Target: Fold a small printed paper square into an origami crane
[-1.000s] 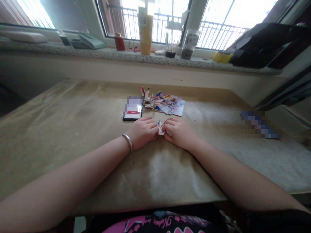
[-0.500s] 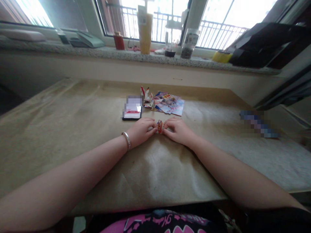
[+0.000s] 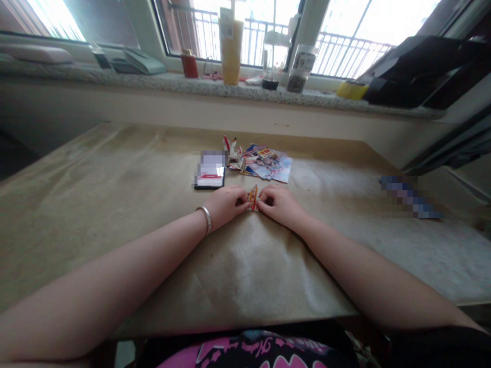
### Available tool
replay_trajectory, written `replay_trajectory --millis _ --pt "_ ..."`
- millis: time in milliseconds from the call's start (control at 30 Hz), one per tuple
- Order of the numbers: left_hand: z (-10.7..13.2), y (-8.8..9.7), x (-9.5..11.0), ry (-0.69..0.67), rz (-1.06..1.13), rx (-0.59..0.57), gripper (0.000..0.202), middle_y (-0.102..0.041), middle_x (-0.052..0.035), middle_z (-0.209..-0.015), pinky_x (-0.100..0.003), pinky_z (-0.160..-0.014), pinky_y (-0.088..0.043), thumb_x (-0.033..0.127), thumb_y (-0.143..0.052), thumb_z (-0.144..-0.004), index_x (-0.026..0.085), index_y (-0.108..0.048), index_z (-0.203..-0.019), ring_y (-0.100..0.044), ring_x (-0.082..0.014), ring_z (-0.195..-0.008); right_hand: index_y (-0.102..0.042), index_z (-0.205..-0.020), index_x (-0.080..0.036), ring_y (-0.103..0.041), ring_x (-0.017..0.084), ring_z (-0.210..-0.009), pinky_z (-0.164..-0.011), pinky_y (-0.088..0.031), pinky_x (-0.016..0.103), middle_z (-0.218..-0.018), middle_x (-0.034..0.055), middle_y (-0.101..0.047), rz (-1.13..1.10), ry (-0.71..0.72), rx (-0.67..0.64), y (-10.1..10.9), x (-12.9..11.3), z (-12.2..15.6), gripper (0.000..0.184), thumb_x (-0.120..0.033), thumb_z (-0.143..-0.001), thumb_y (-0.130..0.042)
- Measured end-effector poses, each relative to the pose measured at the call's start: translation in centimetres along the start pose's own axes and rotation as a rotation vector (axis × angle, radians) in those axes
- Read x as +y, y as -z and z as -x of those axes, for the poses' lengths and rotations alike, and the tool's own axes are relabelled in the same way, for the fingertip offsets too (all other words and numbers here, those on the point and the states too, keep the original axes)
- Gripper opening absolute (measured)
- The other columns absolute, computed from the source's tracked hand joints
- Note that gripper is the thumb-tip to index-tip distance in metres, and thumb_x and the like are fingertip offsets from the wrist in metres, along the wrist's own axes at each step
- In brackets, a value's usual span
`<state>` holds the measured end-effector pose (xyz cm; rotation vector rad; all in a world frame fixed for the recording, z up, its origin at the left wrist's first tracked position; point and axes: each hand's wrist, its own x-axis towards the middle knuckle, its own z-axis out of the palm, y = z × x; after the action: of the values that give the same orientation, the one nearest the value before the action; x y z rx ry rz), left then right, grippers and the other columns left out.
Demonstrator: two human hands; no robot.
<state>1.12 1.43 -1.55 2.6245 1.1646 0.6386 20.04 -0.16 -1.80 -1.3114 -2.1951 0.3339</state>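
Note:
A small folded piece of printed paper [image 3: 253, 197], orange and white, stands between my two hands on the brown paper-covered table [image 3: 115, 204]. My left hand [image 3: 226, 203], with a silver bangle on its wrist, pinches the paper's left side with curled fingers. From the other side my right hand [image 3: 280, 202] pinches it too, fingers closed. Both hands rest on the table top.
A phone [image 3: 209, 173] lies just beyond my left hand. Folded paper figures [image 3: 232, 149] and a stack of coloured printed sheets [image 3: 268, 164] sit behind it. A blurred flat object [image 3: 410, 197] lies at the right. The windowsill [image 3: 215, 89] holds a yellow bottle, jars and boxes.
The small folded paper has been turned from a white side to an orange side and now stands more upright. Both hands have shifted slightly away from me.

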Motion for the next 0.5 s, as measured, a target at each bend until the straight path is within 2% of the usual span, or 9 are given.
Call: replay_trajectory --millis 133,233,367,500 --pt "0.1 0.3 0.0 -0.028 -0.031 -0.019 0.018 -0.059 -0.0008 -0.071 -0.023 -0.061 -0.040 0.030 -0.055 -0.081 0.016 -0.057 -0.071 -0.052 -0.0123 -0.065 -0.058 -0.061 -0.018 -0.054 0.014 -0.073 -0.071 -0.040 0.027 -0.076 0.0034 -0.063 0.007 -0.010 0.002 0.1 0.0 0.0 0.016 -0.025 -0.075 -0.058" --pt "0.4 0.7 0.1 -0.064 -0.037 -0.060 0.014 -0.061 -0.0016 -0.078 -0.022 -0.061 -0.042 0.030 -0.054 -0.082 0.016 -0.057 -0.084 -0.055 -0.0127 -0.069 -0.058 -0.060 -0.018 -0.054 0.014 -0.073 -0.072 -0.041 0.028 -0.076 0.0035 -0.064 0.015 -0.024 0.009 0.1 0.1 0.0 0.016 -0.024 -0.075 -0.059" --pt "0.9 1.3 -0.2 -0.204 -0.003 -0.118 0.024 -0.063 -0.0037 -0.098 -0.023 -0.074 -0.046 0.021 -0.049 -0.084 0.020 -0.057 -0.106 -0.060 -0.0133 -0.085 -0.060 -0.061 -0.018 -0.056 0.015 -0.074 -0.074 -0.042 0.028 -0.077 0.0038 -0.066 -0.005 -0.037 0.027 0.1 0.3 0.1 0.017 -0.026 -0.075 -0.059" --pt "1.0 1.4 -0.7 -0.303 0.009 -0.111 0.027 -0.063 -0.0054 -0.106 -0.024 -0.083 -0.047 0.019 -0.042 -0.087 0.019 -0.061 -0.107 -0.060 -0.0138 -0.093 -0.061 -0.061 -0.019 -0.056 0.015 -0.072 -0.073 -0.042 0.028 -0.075 0.0037 -0.066 -0.009 -0.053 0.045 0.0 0.5 0.1 0.016 -0.028 -0.074 -0.061"
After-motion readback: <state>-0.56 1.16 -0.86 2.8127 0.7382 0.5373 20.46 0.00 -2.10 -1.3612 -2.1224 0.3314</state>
